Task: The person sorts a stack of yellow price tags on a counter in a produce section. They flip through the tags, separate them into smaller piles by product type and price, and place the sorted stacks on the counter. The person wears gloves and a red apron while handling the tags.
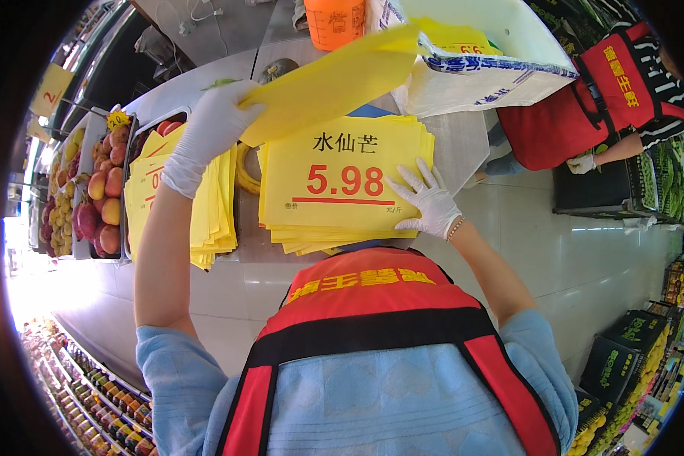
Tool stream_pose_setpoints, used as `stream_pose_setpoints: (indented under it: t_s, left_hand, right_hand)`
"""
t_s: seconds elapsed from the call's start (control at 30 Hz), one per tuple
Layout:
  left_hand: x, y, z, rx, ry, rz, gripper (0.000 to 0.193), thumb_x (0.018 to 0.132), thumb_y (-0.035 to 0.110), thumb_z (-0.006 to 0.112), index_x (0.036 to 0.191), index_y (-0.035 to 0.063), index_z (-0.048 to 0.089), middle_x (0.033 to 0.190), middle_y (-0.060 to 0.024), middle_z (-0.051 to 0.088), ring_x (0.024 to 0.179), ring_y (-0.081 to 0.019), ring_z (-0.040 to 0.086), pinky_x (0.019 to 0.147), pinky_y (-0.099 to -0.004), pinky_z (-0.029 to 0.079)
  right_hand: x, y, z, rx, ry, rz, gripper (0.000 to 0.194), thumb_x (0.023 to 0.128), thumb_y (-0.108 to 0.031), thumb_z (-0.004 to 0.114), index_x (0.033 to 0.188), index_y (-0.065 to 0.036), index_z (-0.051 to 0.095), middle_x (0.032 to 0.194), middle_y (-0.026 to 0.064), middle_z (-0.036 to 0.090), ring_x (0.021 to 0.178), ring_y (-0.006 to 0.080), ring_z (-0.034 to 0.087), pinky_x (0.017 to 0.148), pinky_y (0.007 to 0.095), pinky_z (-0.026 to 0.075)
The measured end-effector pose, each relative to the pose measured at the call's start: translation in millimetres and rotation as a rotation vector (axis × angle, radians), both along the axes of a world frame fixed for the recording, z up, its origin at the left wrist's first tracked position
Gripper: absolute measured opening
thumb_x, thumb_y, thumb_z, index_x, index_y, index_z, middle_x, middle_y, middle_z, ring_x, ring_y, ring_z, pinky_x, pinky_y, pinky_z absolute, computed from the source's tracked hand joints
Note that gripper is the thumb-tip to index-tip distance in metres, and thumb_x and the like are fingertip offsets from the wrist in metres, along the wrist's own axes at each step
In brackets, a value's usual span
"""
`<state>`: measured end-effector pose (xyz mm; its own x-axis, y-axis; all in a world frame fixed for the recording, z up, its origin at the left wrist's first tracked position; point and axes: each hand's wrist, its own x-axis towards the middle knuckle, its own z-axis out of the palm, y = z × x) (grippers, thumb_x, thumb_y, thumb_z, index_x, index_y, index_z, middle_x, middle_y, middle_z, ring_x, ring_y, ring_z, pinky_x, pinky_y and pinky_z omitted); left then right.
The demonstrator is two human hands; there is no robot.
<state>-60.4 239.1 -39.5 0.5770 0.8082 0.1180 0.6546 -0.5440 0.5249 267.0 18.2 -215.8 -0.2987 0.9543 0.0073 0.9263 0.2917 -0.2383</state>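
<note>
My left hand (216,125), in a white glove, grips the near end of a yellow price sheet (336,80). The sheet is raised in a curve and its far end reaches the foam box. Below it lies a thick stack of yellow price cards (330,154), the top one printed in black and red. My right hand (427,199), also gloved, rests with spread fingers on the right edge of this stack. A second pile of yellow cards (211,211) lies to the left, under my left forearm.
A white foam box (490,85) with yellow cards inside stands at the back right, beside an orange container (336,23). Trays of fruit (105,188) line the left. At right, a person in a red apron (610,85) reaches towards vegetables. A dark squash (278,69) sits behind the lifted sheet.
</note>
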Motion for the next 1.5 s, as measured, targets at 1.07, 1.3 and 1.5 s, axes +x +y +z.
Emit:
stream_pose_setpoints:
  t_s: [1.07, 1.3, 1.5]
  left_hand:
    - [30.6, -9.7, 8.1, 0.237, 0.31, -0.247, 0.029, 0.095, 0.017, 0.055, 0.122, 0.0153, 0.066, 0.101, -0.0116, 0.071, 0.088, -0.0329, 0.067, 0.078, -0.0368, 0.053]
    - [23.3, -36.6, -13.7, 0.357, 0.463, -0.337, 0.043, 0.091, 0.009, 0.054, 0.131, 0.0211, 0.06, 0.102, -0.0087, 0.072, 0.083, -0.0296, 0.07, 0.07, -0.0367, 0.055]
    - [24.4, -37.6, -28.9, -0.23, 0.212, -0.357, 0.035, 0.096, 0.026, 0.056, 0.128, 0.0137, 0.064, 0.111, -0.0185, 0.069, 0.098, -0.0351, 0.065, 0.087, -0.0391, 0.051]
  right_hand:
    - [-0.9, 2.0, 24.4, 0.02, -0.07, 0.004, 0.098, 0.072, -0.055, 0.077, 0.154, -0.031, 0.03, 0.158, 0.0114, 0.03, 0.144, 0.0461, 0.022, 0.118, 0.0555, 0.021]
    - [8.6, 15.0, 10.3, 0.072, 0.095, -0.001, 0.06, 0.087, -0.05, 0.065, 0.14, -0.026, 0.053, 0.142, 0.009, 0.052, 0.135, 0.0404, 0.039, 0.113, 0.0523, 0.029]
    - [13.8, 58.8, 44.8, -0.05, 0.529, -0.358, 0.043, 0.094, -0.041, 0.063, 0.126, -0.012, 0.064, 0.116, 0.0157, 0.068, 0.108, 0.0341, 0.064, 0.092, 0.0411, 0.05]
